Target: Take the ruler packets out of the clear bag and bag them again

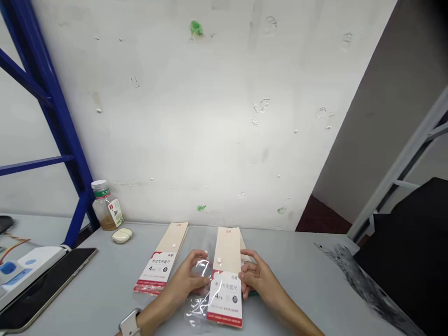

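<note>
A: Behind your grey table [297, 266] was a white wall [210, 121], scuffed, with little green spots on it. A blue metal frame [58, 102] leaned on the left side.

B: Where was the tan packet [226, 261] you were busy with?

A: Right in front of you, between your two hands. Make it the middle of a clock. Its red and white label was at the six o'clock end, and a bit of another tan card [243, 243] peeked out at one o'clock.

B: What did your right hand [262, 280] do?

A: It pinched the packet's edge, at three o'clock. Your left hand [185, 277] was at nine o'clock, with the thumb in front and fingers behind, gripping some shiny clear plastic [196, 308]. You had a watch [130, 323] on that arm.

B: Could I tell if your packet was flat on the table?

A: I could not tell if it lay flat or was a bit up.

B: And what else was near you?

A: Between nine and ten o'clock lay a second packet [161, 261]. At ten were a small cream case [122, 235] and a jar [108, 207] with a white lid. A dark flat screen [49, 291] lay at nine, and a big black thing [409, 261] was at three.
</note>
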The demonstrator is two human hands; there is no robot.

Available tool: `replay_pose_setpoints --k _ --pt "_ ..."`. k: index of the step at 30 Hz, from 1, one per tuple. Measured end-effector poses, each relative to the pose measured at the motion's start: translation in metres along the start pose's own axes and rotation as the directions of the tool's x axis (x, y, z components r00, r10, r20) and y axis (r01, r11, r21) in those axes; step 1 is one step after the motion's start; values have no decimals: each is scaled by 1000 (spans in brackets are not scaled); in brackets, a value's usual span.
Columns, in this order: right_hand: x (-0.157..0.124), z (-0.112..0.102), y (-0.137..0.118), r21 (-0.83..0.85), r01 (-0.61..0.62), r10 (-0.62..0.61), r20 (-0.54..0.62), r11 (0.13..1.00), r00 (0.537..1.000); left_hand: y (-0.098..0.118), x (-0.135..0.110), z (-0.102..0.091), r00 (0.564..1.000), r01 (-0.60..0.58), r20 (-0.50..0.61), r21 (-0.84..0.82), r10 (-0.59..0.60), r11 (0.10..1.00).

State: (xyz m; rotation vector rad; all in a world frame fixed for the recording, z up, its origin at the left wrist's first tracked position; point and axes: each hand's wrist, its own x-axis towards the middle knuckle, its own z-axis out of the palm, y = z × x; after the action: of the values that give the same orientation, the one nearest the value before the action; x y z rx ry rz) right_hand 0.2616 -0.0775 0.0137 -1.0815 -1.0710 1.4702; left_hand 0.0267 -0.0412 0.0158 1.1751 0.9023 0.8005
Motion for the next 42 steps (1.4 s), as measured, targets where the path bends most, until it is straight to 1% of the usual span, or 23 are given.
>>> replay_pose_setpoints --k 2,6,10,14,18,22,26,29,31,33,35,38,40,42 --pt "1 0 2 3 -4 4 -8 1000 1000 -1 -1 2 1000 9 -7 -30 -9 1000" --pt "2 -3 3 -8 -13 13 -9 1000 1000 1 -4 2 1000 14 -7 -16 -14 1000" --pt "3 -3 5 1 -8 8 -16 1000 1000 2 -7 4 999 37 32 -33 -36 999" --pt "1 3 5 2 -9 9 -15 1000 1000 6 -14 13 996 28 86 -28 -26 999" --pt "-1 7 4 13 -28 27 28 1000 999 13 -21 20 993 39 112 -3 -39 999" --pt "-3 11 6 36 -41 38 85 998 996 15 -23 24 995 20 100 -60 -14 998" --pt "-4 16 7 62 -65 58 100 996 993 15 -24 28 991 50 125 -96 -38 994" --pt "-3 14 6 72 -53 44 119 996 992 16 -22 26 997 -10 76 -101 18 995" --pt "-2 12 5 71 -40 31 126 997 992 16 -18 21 997 -79 21 -66 80 995" --pt "-1 12 6 61 -41 32 136 997 990 15 -15 17 992 -125 -10 -30 125 992" --pt "0 13 9 47 -55 47 159 997 986 14 -14 15 993 -119 -2 0 119 993" --pt "-1 16 16 47 -62 52 179 997 983 11 -13 15 998 -63 4 67 63 996" --pt "-1 18 19 68 -51 39 171 996 985 9 -13 16 999 -39 7 71 38 997" --pt "1 19 22 81 -40 26 164 996 986 9 -13 15 999 -39 15 47 38 998"
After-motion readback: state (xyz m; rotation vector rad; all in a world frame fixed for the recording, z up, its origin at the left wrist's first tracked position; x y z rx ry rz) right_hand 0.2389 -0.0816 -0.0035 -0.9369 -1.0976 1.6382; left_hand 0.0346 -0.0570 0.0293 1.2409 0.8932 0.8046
